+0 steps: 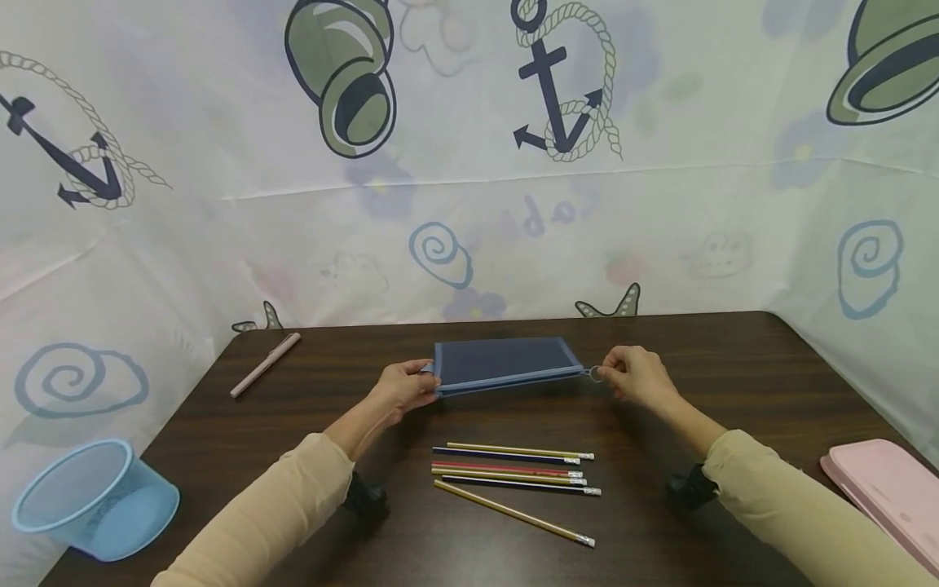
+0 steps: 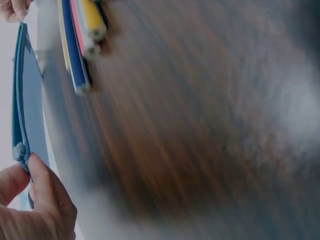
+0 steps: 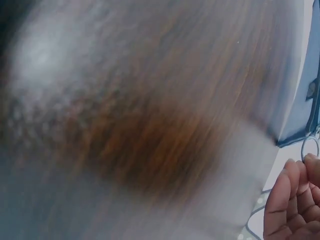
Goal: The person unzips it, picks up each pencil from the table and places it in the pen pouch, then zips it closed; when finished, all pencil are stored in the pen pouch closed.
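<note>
A flat blue zip pouch [image 1: 506, 363] with a dark panel is held just above the far part of the table. My left hand [image 1: 405, 385] pinches its left end between thumb and fingers, as the left wrist view also shows at the pouch corner [image 2: 20, 150]. At the other end, my right hand [image 1: 637, 377] pinches a metal ring [image 3: 310, 146] attached to the zip end. Below the pouch lie several pencils [image 1: 513, 471] with eraser ends pointing right, in gold, red and dark colours. The inside of the pouch is hidden.
On the left, a light blue mesh cup [image 1: 95, 499] stands tilted in view at the table edge. Behind it lies a pale pink pen-like stick [image 1: 266, 365]. A pink case [image 1: 888, 497] rests at the right edge. A printed curtain [image 1: 469, 163] surrounds the dark wooden table [image 1: 352, 346].
</note>
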Demonstrator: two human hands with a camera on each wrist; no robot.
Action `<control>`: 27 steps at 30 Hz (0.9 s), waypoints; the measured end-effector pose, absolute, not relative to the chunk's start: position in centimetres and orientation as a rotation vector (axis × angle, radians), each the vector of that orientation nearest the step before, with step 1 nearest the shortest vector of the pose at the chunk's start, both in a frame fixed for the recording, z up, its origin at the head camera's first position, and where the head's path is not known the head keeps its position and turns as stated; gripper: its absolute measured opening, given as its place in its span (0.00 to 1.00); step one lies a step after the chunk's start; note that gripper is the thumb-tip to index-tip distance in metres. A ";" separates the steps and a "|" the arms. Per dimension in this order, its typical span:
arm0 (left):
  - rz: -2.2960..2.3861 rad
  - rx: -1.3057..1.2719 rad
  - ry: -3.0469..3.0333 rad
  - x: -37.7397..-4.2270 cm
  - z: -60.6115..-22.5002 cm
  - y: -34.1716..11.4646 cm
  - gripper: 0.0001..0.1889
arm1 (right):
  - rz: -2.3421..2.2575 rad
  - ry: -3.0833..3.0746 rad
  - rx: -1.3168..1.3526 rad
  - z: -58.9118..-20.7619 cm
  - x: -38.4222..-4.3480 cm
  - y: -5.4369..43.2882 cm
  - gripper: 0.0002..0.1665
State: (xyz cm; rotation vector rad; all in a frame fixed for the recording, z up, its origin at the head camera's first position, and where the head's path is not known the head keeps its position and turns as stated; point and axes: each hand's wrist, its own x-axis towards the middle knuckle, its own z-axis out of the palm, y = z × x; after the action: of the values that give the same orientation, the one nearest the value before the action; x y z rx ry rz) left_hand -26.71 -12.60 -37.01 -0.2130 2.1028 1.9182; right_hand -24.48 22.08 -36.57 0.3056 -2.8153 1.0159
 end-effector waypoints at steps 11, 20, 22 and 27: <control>1.974 -0.212 2.080 -26.8 -37.0 -11.8 0.29 | 1.028 -2.889 0.261 -36.4 -24.7 22.8 0.07; 1.969 -0.152 2.121 -26.6 -37.1 -11.2 0.28 | 1.268 -2.864 0.270 -36.1 -25.4 22.3 0.12; 1.967 -0.121 2.141 -26.6 -37.2 -11.1 0.28 | 1.319 -2.847 0.255 -36.2 -25.7 21.9 0.14; 1.972 -0.070 2.170 -26.5 -37.2 -10.9 0.28 | 1.453 -2.836 0.159 -36.3 -26.3 21.0 0.19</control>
State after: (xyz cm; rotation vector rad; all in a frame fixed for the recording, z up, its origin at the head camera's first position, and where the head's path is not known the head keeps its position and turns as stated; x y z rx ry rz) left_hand -26.55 -10.95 -37.21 -0.0703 2.1700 1.9719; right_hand -26.27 21.02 -36.31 0.1586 -2.8360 1.4532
